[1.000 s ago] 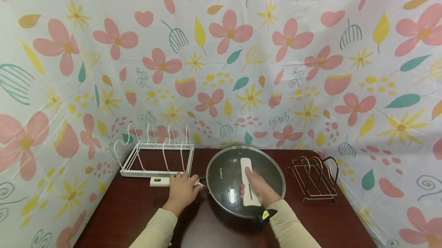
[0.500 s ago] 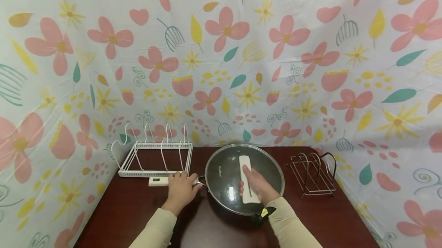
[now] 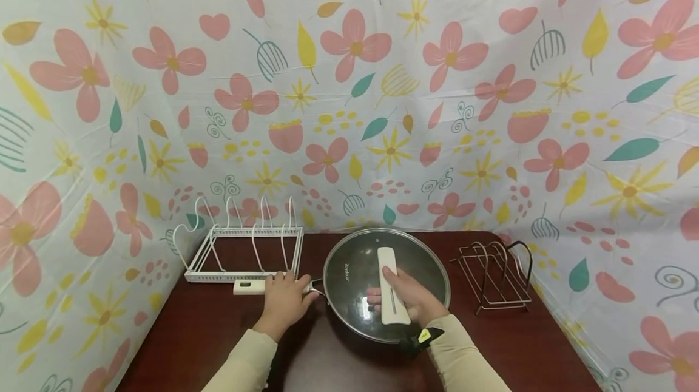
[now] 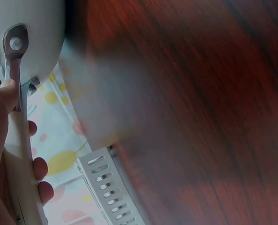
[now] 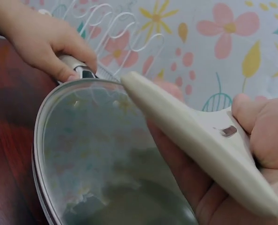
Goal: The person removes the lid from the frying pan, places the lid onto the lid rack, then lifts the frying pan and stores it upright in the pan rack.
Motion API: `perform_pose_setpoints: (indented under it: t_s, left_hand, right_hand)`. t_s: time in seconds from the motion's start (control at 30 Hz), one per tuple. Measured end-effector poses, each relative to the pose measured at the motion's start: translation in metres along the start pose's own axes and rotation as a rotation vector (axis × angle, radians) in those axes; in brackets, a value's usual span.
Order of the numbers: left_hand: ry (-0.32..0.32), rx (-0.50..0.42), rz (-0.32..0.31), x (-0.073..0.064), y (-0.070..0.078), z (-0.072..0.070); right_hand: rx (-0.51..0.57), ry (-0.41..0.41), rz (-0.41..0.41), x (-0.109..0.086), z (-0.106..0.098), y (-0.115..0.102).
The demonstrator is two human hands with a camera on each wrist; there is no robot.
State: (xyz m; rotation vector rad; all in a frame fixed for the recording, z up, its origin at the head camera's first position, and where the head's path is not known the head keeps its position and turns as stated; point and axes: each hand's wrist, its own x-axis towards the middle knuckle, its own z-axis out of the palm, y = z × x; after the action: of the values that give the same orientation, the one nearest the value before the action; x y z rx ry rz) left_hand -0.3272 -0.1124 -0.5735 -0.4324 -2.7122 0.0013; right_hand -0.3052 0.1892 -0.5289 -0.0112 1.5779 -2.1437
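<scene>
A glass lid (image 3: 349, 313) with a metal rim covers a frying pan (image 4: 40, 42), whose pale outer wall shows in the left wrist view. My left hand (image 3: 285, 304) grips the pan's cream handle (image 3: 249, 287), fingers wrapped round it near the metal bracket. Over the lid, my right hand (image 3: 415, 298) is at the cream lid handle (image 3: 392, 283). Its thumb touches the handle's top, while the other fingers stretch out straight beneath it, as the right wrist view (image 5: 181, 164) hand also shows.
A white wire rack (image 3: 246, 273) stands at the back left, close behind the pan handle. On the right is a dark metal wire rack (image 3: 505, 304). The brown wooden table (image 3: 338, 371) meets a flowered cloth (image 3: 355, 107) at its back and sides.
My right fingers, curled round the lid handle before, have straightened under it. The left hand keeps its hold on the pan handle. Pan and lid stay about where they were.
</scene>
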Motion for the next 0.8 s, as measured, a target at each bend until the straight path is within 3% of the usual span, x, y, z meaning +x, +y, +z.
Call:
perform_pose_setpoints:
  t_s: [0.5, 0.8]
  left_hand:
    - [0.009, 0.009, 0.007, -0.0062, -0.0003, 0.0051]
    - [0.033, 0.016, 0.0, -0.0032, 0.0013, 0.0063]
  right_hand:
    - [-0.009, 0.141, -0.032, 0.0039, 0.0097, 0.01]
    - [-0.026, 0.158, -0.028, 0.0046, 0.0077, 0.0053]
